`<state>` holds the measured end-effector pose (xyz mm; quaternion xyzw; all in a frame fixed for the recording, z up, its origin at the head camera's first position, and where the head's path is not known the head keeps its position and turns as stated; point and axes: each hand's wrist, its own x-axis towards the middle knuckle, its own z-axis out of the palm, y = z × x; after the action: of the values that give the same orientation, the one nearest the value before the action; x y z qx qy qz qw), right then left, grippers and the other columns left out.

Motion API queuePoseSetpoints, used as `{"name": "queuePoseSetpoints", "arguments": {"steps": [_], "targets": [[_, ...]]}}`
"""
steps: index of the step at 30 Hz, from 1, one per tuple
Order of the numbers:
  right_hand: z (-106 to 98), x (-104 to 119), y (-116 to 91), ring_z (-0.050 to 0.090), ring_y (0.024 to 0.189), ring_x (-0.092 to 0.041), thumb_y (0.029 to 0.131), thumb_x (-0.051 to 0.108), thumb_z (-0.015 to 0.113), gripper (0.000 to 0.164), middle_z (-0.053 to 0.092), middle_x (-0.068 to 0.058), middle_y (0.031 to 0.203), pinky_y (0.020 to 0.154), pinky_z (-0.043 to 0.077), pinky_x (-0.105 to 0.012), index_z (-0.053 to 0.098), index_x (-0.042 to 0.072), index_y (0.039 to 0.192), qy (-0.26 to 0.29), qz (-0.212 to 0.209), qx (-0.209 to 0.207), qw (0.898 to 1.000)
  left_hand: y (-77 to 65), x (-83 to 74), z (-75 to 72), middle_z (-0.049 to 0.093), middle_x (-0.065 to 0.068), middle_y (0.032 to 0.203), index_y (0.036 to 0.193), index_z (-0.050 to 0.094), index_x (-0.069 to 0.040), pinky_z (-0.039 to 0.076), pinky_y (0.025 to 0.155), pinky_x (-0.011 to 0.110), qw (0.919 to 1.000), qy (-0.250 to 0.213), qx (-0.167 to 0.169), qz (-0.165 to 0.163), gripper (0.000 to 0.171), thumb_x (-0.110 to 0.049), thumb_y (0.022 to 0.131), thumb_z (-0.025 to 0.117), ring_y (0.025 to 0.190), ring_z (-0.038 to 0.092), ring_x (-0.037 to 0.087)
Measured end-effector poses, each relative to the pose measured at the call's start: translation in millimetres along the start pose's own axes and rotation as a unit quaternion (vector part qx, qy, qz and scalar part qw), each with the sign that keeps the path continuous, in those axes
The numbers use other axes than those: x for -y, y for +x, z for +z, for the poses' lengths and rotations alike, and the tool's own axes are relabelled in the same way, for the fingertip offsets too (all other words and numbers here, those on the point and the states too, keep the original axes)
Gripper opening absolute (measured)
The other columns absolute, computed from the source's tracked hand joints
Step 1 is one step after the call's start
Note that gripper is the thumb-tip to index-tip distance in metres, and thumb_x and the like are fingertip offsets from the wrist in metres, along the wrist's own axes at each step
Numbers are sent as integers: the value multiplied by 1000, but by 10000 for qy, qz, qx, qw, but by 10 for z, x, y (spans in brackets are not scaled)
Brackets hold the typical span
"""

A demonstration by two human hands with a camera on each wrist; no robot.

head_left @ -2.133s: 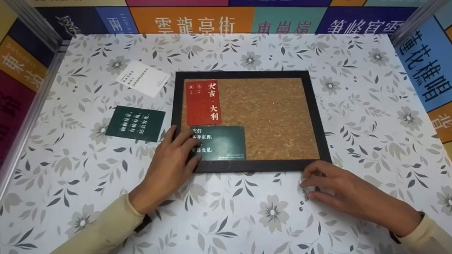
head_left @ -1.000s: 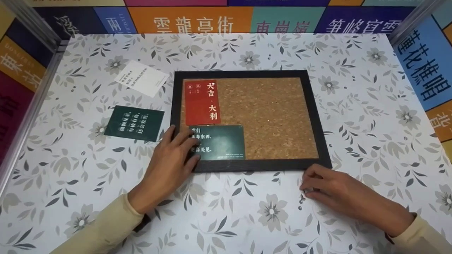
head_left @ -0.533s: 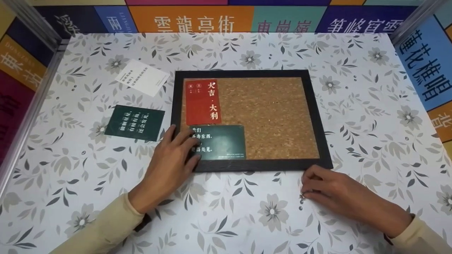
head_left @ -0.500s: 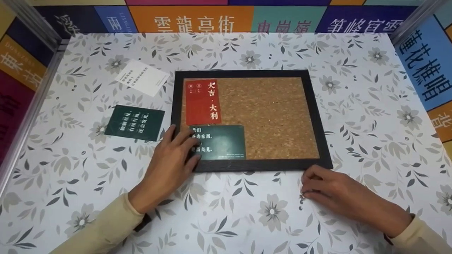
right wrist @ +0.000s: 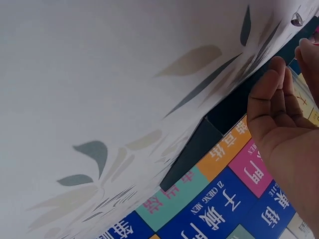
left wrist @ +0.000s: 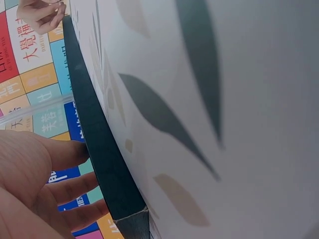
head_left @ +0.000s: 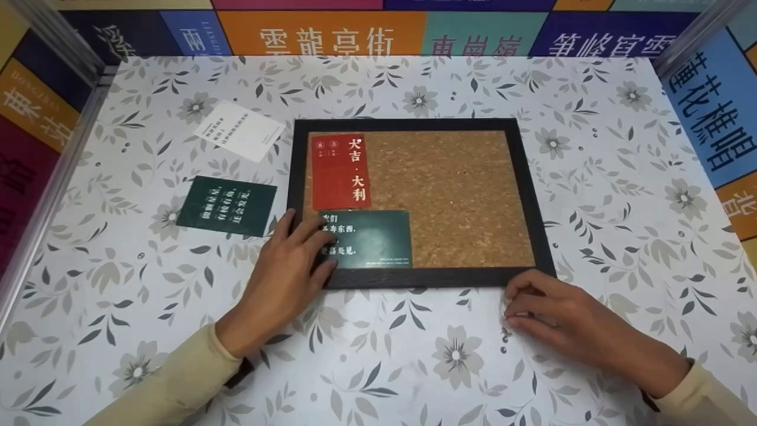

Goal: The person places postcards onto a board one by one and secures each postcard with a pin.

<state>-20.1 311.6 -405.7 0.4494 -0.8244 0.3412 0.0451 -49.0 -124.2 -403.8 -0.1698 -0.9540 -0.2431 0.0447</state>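
Left hand point(head_left: 279, 269) rests relaxed on corkboard point(head_left: 452, 198), overlapping 1 green card point(head_left: 381, 239); right hand point(head_left: 576, 316) by near-right corner, can't tell if grasping.

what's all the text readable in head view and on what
"吉·大利": red card; first character unclear
"东西", "处见": green card on corkboard; rest blurred or covered
"星星", "有棱有角", "还会发光": loose green card
"雲龍亭街": orange panel
"東崗嶺": mint panel
"蓮花樵唱": blue panel
"溪": navy panel
Too small, blurred or cut off: white card, other wall lettering
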Motion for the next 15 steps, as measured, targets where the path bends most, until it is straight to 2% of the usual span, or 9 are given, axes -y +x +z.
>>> {"name": "queuePoseSetpoints", "arguments": {"steps": [7, 11, 15], "targets": [[7, -52, 57, 67, 108, -23, 107, 22, 75, 14, 69, -15, 117, 101, 47, -15, 80, 11, 101, 204, -60, -481, 9986, -4, 4, 6, 62, 20, 152, 132, 76, -5, 36, 124, 69, 9999, -140, 38, -82, 37, -13, 97, 85, 153, 37, 60], [18, -72, 80, 67, 113, -25, 107, 23, 75, 15, 69, -18, 118, 104, 47, -15, 81, 10, 102, 246, 32, -586, 9980, -8, 0, 15, 61, 20, 154, 132, 77, -4, 35, 125, 69, 9991, -385, -29, -153, 36, -11, 98, 84, 155, 34, 58], [22, -75, 103, 66, 115, -25, 105, 20, 78, 10, 69, -19, 121, 104, 46, -15, 81, 10, 104, 282, 104, -606, 9977, -12, 3, 25, 60, 19, 156, 131, 77, -5, 33, 125, 70, 9981, -557, -92, -241, 36, -9, 97, 85, 156, 32, 57]]}}
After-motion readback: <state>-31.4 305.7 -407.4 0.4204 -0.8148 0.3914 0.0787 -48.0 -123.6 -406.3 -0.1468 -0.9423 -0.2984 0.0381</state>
